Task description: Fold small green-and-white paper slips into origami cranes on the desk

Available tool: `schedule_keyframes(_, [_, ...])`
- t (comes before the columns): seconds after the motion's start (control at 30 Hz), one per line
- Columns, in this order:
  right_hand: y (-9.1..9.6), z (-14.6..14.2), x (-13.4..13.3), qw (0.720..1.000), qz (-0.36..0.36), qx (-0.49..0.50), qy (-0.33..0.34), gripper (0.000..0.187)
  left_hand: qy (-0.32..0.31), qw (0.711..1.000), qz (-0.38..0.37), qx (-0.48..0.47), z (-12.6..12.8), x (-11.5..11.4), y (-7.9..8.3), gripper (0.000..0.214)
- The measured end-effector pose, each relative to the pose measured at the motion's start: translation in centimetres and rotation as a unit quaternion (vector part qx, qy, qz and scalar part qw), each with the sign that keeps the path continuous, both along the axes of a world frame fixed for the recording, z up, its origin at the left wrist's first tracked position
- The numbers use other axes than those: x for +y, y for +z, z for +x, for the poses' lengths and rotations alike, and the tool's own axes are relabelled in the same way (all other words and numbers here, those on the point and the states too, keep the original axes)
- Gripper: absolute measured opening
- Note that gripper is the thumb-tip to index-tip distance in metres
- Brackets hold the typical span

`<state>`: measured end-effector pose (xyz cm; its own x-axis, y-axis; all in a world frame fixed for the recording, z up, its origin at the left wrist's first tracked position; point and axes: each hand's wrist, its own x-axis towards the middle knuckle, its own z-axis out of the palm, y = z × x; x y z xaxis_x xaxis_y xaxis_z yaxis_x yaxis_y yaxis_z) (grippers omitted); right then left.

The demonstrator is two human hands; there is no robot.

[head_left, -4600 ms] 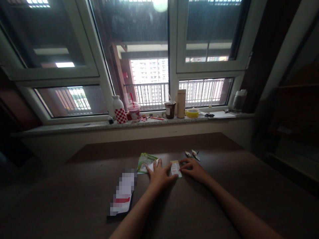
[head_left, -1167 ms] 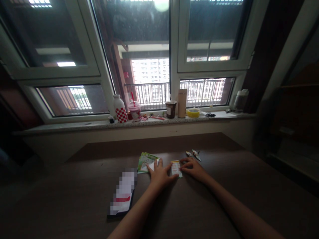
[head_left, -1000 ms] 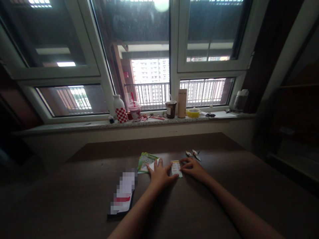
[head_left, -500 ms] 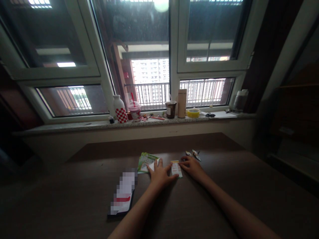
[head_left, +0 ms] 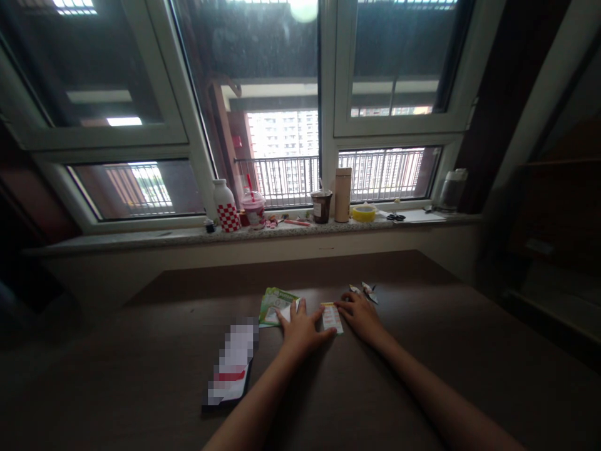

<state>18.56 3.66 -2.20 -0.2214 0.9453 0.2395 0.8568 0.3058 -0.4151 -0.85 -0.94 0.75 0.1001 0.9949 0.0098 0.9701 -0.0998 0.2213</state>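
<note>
A small printed paper slip (head_left: 332, 318) lies flat on the dark wooden table (head_left: 399, 388). My left hand (head_left: 300, 329) rests flat beside its left edge, fingers spread, thumb along the slip's near corner. My right hand (head_left: 359, 313) lies on the slip's right edge with fingers curled low and fingertips pressing the paper. A green printed sheet (head_left: 275, 305) sits just left of my left hand, partly under its fingertips. Two small folded paper pieces (head_left: 366, 289) lie just beyond my right hand.
A dark phone-like object (head_left: 230, 369) with a blurred face lies at the left front. The stone windowsill (head_left: 188, 236) holds a checkered bottle (head_left: 225, 205), a pink cup (head_left: 254, 210), a brown cup (head_left: 322, 207), a tall flask (head_left: 342, 195), a yellow tape roll (head_left: 364, 213) and scissors (head_left: 395, 217).
My right hand has slid slightly up and left along the slip's right edge. My left hand and the slip have stayed put.
</note>
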Motion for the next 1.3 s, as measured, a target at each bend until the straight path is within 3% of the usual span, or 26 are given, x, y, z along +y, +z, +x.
schedule_keyframes(0.37, [-0.1, -0.2, -0.1, 0.999, -0.004, -0.031, -0.022, 0.035, -0.002, 1.000, 0.011, -0.003, -0.1, 0.2, -0.5, 0.074])
schedule_keyframes(0.67, [-0.4, 0.7, 0.1, 0.998, 0.009, 0.051, 0.024, 0.030, -0.004, 1.000, 0.009, 0.003, -0.1, 0.2, -0.5, 0.075])
schedule_keyframes(0.97, [0.0, 0.1, 0.1, 0.998, -0.012, 0.053, -0.010, 0.025, -0.004, 1.000, 0.019, 0.001, -0.1, 0.1, -0.5, 0.073])
schedule_keyframes(1.3, [0.5, 0.8, 0.3, 0.998, -0.047, 0.038, 0.030, 0.034, -0.003, 1.000, 0.017, -0.006, -0.1, 0.1, -0.4, 0.073])
